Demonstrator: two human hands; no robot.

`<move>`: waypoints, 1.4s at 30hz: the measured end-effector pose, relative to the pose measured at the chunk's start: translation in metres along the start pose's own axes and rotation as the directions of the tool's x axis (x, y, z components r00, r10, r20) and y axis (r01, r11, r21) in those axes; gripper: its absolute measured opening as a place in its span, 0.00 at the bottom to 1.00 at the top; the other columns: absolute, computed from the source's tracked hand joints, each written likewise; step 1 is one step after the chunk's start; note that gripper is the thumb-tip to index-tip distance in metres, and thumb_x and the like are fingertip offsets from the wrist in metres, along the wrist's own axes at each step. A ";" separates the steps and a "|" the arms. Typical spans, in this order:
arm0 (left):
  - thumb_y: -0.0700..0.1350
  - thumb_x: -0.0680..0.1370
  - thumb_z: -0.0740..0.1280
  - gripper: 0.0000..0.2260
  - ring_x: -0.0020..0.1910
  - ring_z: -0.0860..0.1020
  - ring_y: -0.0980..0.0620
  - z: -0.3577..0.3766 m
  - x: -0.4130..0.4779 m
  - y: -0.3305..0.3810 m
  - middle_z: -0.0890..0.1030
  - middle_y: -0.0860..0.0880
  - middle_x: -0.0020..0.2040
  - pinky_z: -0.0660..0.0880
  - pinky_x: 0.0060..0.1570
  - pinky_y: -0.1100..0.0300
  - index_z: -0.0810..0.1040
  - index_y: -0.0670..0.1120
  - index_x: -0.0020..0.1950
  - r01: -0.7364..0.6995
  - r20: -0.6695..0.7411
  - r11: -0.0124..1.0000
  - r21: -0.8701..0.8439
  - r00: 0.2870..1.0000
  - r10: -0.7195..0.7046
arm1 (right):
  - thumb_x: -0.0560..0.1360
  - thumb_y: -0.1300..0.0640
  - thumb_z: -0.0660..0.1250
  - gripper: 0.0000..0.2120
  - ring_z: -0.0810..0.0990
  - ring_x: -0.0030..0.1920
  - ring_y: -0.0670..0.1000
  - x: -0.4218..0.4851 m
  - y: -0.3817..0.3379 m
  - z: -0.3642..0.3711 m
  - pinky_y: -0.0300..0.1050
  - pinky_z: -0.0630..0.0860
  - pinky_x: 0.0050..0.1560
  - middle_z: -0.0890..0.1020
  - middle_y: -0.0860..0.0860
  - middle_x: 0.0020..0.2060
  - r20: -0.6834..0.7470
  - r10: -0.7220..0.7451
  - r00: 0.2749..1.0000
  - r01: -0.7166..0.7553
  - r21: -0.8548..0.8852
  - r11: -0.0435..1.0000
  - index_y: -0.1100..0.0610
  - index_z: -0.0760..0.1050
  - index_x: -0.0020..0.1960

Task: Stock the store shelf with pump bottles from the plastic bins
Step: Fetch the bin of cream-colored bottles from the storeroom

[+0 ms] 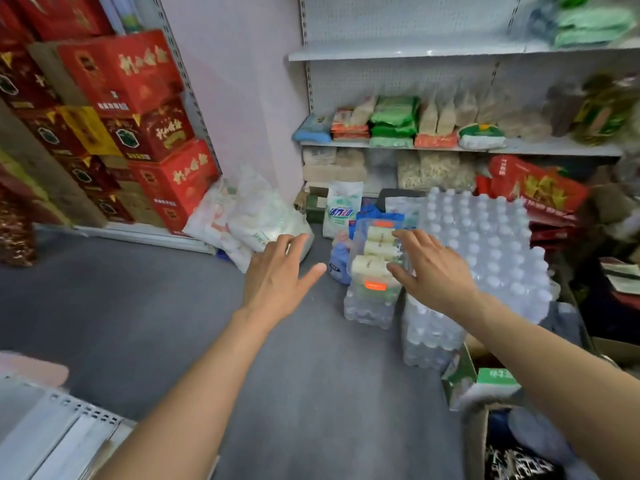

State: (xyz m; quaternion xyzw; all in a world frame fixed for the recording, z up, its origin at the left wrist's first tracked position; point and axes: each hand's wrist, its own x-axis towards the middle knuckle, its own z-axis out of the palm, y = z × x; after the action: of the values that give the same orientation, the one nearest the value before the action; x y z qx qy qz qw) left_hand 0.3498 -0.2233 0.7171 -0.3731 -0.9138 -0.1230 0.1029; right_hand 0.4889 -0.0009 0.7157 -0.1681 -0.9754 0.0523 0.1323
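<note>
Your left hand [277,271]: spread open, empty, left of bin.
Your right hand [434,268]: spread open, empty, nearer, at bin's right edge.
Bin [370,287]: between hands, atop water packs [367,308], long axis near-to-far.
Bottles [379,245]: lying inside.

1. There is a single view, from a wide-angle camera worn on the person's head, looking forward and down onto the grey floor [138,323].
2. It faces a corner of the shop. The white shelf unit [398,51] is ahead to the right and stacked red cartons [138,98] fill the left edge.
3. Both forearms reach away from the lens from the bottom edge. The left hand [277,271] and right hand [436,268] sit near mid-frame, fingers spread.
4. The clear plastic bin [377,289] lies just beyond the hands, near enough for the bottles [379,237] inside to show, though their labels are blurred.
5. The wide lens bends the shelf uprights [306,81] toward the frame's edges.
</note>
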 end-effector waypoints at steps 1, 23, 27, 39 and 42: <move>0.61 0.79 0.60 0.27 0.61 0.74 0.42 0.008 0.020 -0.002 0.74 0.46 0.64 0.72 0.55 0.47 0.68 0.46 0.72 0.001 0.010 1.000 -0.007 1.000 -0.001 | 0.78 0.44 0.59 0.25 0.72 0.63 0.57 0.017 0.009 0.006 0.53 0.73 0.52 0.71 0.52 0.66 0.020 0.013 1.000 -0.013 -0.005 1.000 0.52 0.62 0.72; 0.60 0.81 0.58 0.25 0.64 0.73 0.45 0.229 0.453 -0.099 0.72 0.46 0.68 0.73 0.57 0.50 0.64 0.48 0.73 -0.465 0.416 0.879 -0.107 0.782 0.464 | 0.79 0.45 0.57 0.23 0.73 0.63 0.54 0.310 0.102 0.178 0.51 0.74 0.51 0.71 0.50 0.64 0.183 0.634 0.751 -0.641 -0.026 0.767 0.50 0.62 0.71; 0.61 0.80 0.58 0.25 0.66 0.72 0.45 0.277 0.498 -0.084 0.71 0.47 0.69 0.70 0.59 0.50 0.63 0.49 0.73 -0.537 0.514 0.833 -0.130 0.682 0.520 | 0.79 0.44 0.56 0.23 0.73 0.64 0.54 0.328 0.124 0.202 0.51 0.76 0.51 0.70 0.50 0.65 0.225 0.698 0.680 -0.710 -0.033 0.703 0.50 0.61 0.72; 0.59 0.81 0.58 0.24 0.69 0.69 0.45 0.412 0.601 -0.028 0.69 0.46 0.71 0.69 0.65 0.45 0.65 0.48 0.73 -0.442 0.682 0.857 -0.264 0.543 0.490 | 0.79 0.48 0.59 0.23 0.71 0.65 0.56 0.358 0.192 0.303 0.52 0.74 0.57 0.70 0.52 0.66 0.430 0.837 0.339 -0.939 0.107 0.326 0.52 0.62 0.72; 0.58 0.81 0.59 0.25 0.70 0.68 0.44 0.450 0.623 -0.015 0.68 0.44 0.72 0.69 0.65 0.45 0.65 0.46 0.73 -0.414 0.745 0.853 -0.319 0.447 0.496 | 0.79 0.47 0.59 0.23 0.72 0.65 0.55 0.366 0.202 0.328 0.50 0.73 0.55 0.70 0.51 0.66 0.437 0.862 0.255 -0.967 0.104 0.234 0.51 0.62 0.72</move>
State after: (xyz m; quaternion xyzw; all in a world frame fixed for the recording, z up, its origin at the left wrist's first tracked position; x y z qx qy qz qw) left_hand -0.1408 0.3113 0.4630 -0.6219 -0.7173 0.0507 -0.3101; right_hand 0.1296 0.2944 0.4590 -0.6764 -0.6631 0.3181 -0.0410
